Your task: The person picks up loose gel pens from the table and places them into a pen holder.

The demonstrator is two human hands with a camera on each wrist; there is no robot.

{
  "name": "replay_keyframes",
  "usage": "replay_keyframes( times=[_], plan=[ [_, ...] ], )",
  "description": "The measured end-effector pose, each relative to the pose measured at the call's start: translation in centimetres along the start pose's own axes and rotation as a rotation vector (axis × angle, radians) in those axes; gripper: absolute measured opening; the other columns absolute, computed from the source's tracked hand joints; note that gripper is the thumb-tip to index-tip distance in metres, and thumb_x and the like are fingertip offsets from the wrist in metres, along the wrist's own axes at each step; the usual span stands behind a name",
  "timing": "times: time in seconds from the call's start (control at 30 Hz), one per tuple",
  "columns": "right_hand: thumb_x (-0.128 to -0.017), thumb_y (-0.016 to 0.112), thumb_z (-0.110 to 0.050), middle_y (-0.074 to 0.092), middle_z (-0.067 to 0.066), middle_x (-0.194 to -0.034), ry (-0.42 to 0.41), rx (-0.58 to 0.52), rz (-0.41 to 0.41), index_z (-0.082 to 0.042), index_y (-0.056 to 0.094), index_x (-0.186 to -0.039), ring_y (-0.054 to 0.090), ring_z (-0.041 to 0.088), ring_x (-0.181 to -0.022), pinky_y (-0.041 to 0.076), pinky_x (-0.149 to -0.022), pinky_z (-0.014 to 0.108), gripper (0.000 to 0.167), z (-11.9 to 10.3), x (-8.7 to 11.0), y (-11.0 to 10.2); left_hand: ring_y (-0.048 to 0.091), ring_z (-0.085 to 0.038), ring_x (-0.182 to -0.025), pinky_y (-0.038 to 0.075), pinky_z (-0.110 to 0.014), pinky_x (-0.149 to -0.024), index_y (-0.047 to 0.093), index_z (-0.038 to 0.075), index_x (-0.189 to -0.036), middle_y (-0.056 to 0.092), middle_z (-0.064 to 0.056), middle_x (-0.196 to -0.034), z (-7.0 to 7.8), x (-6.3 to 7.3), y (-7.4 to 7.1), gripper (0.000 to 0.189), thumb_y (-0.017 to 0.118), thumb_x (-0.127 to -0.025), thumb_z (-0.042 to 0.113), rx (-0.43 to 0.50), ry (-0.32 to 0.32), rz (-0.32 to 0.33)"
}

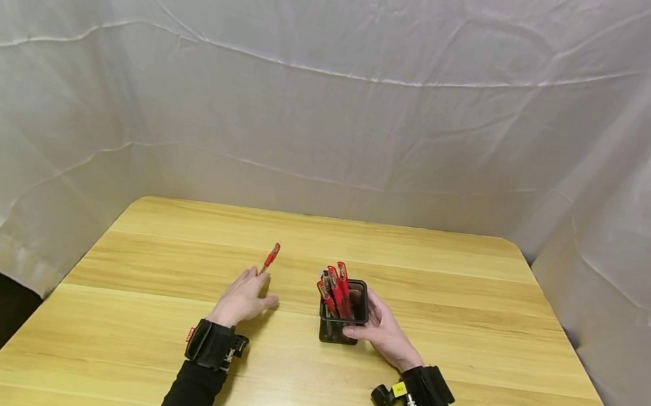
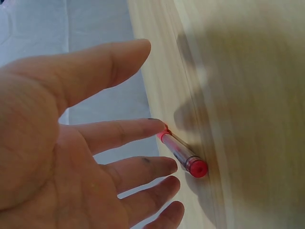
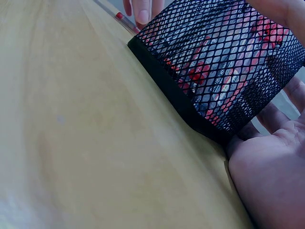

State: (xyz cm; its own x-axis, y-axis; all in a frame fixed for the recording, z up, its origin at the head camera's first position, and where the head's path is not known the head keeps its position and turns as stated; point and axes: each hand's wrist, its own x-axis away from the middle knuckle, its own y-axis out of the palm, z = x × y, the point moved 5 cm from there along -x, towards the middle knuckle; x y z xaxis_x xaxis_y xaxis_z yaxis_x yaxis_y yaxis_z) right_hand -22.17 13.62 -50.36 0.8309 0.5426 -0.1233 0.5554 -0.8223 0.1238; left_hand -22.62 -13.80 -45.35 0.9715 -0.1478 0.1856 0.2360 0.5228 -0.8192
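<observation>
A red-capped pen [image 1: 271,256] with a clear barrel lies on the wooden table, left of centre. Over its near end reaches my left hand [image 1: 243,297], fingers extended and thumb spread. In the left wrist view the fingertips are right by the pen [image 2: 180,151], not curled around it. My right hand [image 1: 384,333] grips a black mesh pen holder [image 1: 338,333] from its right side, thumb across the near face. Several red pens [image 1: 337,291] lean to the left inside it. Through the mesh [image 3: 214,62] in the right wrist view their barrels show, and the holder's base is at the tabletop.
The light wooden table [image 1: 444,262] has rounded far corners. Pale grey curtains [image 1: 321,130] hang behind it and at both sides. Each wrist wears a black strap; a small camera [image 1: 383,397] juts out from the right one.
</observation>
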Motion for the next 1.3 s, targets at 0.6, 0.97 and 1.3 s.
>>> replay_keyframes(
  times=[0.6, 0.97, 1.3],
  plan=[
    [-0.080, 0.078, 0.000, 0.038, -0.002, -0.161, -0.017, -0.006, 0.002, 0.000, 0.016, -0.159, 0.039, -0.009, -0.140, 0.033, -0.115, 0.011, 0.100, -0.3, 0.0, 0.2, 0.065, -0.034, -0.097, 0.056, -0.043, -0.080, 0.066, -0.004, -0.101, 0.058, -0.028, -0.134, -0.4, -0.3, -0.2, 0.028, 0.068, -0.095, 0.023, 0.021, -0.024, 0.043],
    [-0.081, 0.077, 0.001, 0.042, -0.004, -0.158, -0.030, -0.016, -0.007, 0.000, 0.018, -0.159, 0.042, -0.005, -0.140, 0.035, -0.115, 0.013, 0.098, -0.4, 0.1, 0.2, 0.059, -0.019, -0.068, 0.045, -0.027, -0.058, 0.072, 0.003, -0.078, 0.071, -0.008, -0.078, -1.3, 0.1, -1.1, 0.006, 0.077, -0.077, -0.001, 0.082, -0.035, 0.196],
    [-0.081, 0.078, 0.000, 0.040, -0.001, -0.160, -0.025, -0.009, -0.005, -0.001, 0.019, -0.159, 0.041, -0.006, -0.141, 0.034, -0.115, 0.012, 0.097, -0.5, 0.1, 0.2, 0.067, -0.022, -0.075, 0.053, -0.032, -0.060, 0.072, -0.003, -0.097, 0.076, -0.015, -0.089, -1.1, 0.1, -1.1, 0.015, 0.073, -0.082, 0.001, 0.069, -0.044, 0.157]
  ],
)
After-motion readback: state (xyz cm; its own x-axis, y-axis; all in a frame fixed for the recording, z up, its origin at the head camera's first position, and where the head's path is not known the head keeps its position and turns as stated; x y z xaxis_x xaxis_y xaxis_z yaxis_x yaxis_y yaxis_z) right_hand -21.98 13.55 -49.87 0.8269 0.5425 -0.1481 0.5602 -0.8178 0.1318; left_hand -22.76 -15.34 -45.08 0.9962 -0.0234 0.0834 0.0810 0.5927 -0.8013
